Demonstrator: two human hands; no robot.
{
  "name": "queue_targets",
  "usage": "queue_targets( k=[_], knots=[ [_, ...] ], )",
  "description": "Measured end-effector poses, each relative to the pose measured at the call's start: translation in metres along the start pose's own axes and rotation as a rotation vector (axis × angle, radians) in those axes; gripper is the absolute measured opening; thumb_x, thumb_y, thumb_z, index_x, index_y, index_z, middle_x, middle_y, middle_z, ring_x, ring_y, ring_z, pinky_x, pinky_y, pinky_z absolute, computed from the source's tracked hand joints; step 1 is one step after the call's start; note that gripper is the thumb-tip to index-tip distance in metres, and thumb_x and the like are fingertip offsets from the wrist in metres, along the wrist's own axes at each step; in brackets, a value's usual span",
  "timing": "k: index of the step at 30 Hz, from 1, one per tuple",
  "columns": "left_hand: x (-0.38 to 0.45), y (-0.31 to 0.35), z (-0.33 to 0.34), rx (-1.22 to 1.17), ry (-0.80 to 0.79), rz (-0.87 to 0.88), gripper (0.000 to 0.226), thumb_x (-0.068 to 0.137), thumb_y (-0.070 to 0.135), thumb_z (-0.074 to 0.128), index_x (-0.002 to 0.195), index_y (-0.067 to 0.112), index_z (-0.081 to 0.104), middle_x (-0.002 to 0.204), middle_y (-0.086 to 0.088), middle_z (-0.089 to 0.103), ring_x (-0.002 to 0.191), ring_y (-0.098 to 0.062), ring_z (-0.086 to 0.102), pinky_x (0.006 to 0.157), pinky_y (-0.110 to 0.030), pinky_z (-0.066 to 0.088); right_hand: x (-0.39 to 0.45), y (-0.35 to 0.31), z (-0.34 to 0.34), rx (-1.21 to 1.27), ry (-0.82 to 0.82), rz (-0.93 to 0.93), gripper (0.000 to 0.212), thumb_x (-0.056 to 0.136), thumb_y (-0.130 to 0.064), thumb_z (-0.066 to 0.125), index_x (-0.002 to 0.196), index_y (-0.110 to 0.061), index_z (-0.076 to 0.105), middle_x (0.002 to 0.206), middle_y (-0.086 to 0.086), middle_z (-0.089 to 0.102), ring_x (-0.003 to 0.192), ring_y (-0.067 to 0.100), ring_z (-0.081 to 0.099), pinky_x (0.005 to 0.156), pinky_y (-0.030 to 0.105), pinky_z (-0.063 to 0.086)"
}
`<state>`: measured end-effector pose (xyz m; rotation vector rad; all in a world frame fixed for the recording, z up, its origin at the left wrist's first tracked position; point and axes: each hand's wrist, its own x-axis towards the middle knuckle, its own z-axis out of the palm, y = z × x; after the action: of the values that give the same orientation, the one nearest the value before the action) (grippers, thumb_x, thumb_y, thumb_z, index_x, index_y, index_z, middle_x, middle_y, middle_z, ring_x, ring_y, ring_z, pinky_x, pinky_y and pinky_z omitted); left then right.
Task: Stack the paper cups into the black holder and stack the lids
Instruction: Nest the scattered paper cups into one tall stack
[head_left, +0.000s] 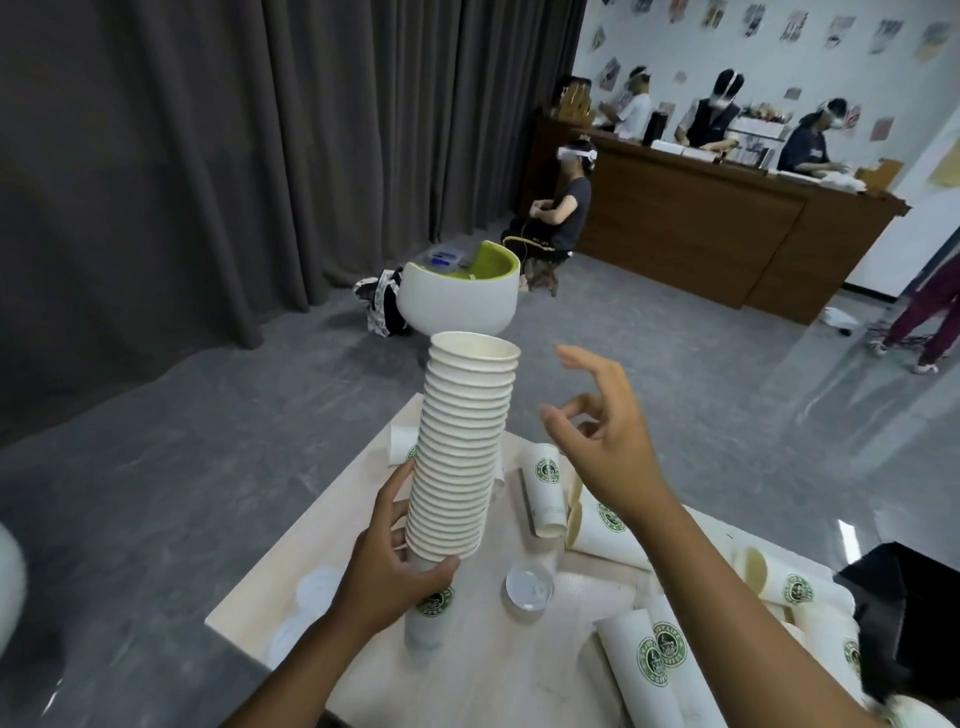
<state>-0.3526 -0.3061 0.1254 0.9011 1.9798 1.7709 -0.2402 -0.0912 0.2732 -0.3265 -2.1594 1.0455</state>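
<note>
Near the surface's left edge, the left hand grips the cup stack low down, its base touching the surface; right hand hovers beside it, fingers loose, empty. Lid lies mid-surface, loose cups rightward, black holder at right edge

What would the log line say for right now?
left hand: grips cup stack | right hand: open, above loose cups | black holder: table's right edge
</note>
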Motion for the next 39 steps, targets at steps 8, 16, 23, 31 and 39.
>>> queue_targets(
  k=[8,16,23,31,39],
  knots=[
    [0.046,-0.03,-0.063,-0.102,0.075,-0.054,0.117,0.067,0.002,0.095,0.132,0.077,0.034,0.122,0.037,0.064,0.116,-0.002,0.067,0.083,-0.019,0.059,0.004,0.094,0.054,-0.044,-0.03,0.364,0.067,0.086,-0.024,0.082,0.138,-0.048,0.049,0.129,-0.013,0.056,0.107,0.009,0.06,0.082,0.022,0.05],
    [0.106,-0.056,-0.07,-0.132,-0.037,-0.035,0.114,0.049,0.034,0.094,0.14,0.068,0.035,0.137,0.027,0.058,0.127,-0.011,0.063,0.094,-0.037,0.06,-0.002,0.179,0.077,-0.138,0.072,0.586,0.072,0.083,-0.013,0.084,0.136,-0.046,0.047,0.125,-0.023,0.054,0.111,-0.002,0.056,0.084,0.009,0.043],
    [0.161,-0.08,-0.046,-0.155,-0.164,-0.006,0.119,0.046,0.036,0.093,0.144,0.065,0.032,0.138,0.015,0.061,0.12,-0.019,0.068,0.091,-0.044,0.059,-0.015,0.255,0.092,-0.191,0.127,0.766,0.091,0.067,-0.039,0.083,0.149,-0.04,0.043,0.133,-0.018,0.053,0.127,-0.004,0.048,0.108,0.037,0.045],
    [0.197,-0.084,-0.025,-0.202,-0.222,-0.017,0.111,0.048,0.033,0.088,0.134,0.075,0.031,0.118,0.026,0.067,0.108,-0.013,0.072,0.081,-0.024,0.061,-0.019,0.301,0.118,-0.328,0.152,0.779,0.092,0.075,-0.023,0.084,0.151,-0.034,0.034,0.167,0.002,0.027,0.153,0.022,0.029,0.122,0.044,0.032],
    [0.206,-0.09,-0.024,-0.171,-0.249,-0.037,0.115,0.054,0.028,0.092,0.144,0.064,0.031,0.126,0.011,0.066,0.114,-0.022,0.071,0.09,-0.046,0.062,-0.02,0.324,0.127,-0.662,0.0,0.808,0.099,0.074,-0.031,0.088,0.157,-0.023,0.035,0.173,0.002,0.007,0.157,0.02,0.019,0.11,0.043,0.045]
  ],
)
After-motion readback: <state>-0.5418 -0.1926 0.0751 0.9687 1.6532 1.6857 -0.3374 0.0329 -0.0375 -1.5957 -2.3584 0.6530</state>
